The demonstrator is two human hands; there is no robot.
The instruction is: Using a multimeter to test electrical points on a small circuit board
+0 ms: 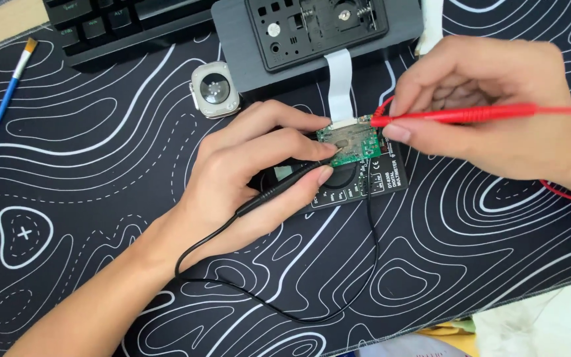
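My left hand [256,175] grips a black test probe [285,187] like a pen, its tip touching a small green circuit board [351,141]. My right hand [490,109] pinches a red test probe [460,115], whose tip meets the board's top edge. The board lies on top of a black multimeter [375,182], mostly covered by my left hand. A white ribbon cable [339,86] links the board to a grey device housing [246,46] lying open above. The black lead [338,301] loops across the mat; the red lead [566,193] runs off to the right.
A black desk mat [87,218] with white contour lines covers the desk. A square watch body [215,89] lies face down left of the housing. A black keyboard [107,26] sits at the top left. A blue-handled paintbrush [1,109] rests at the far left.
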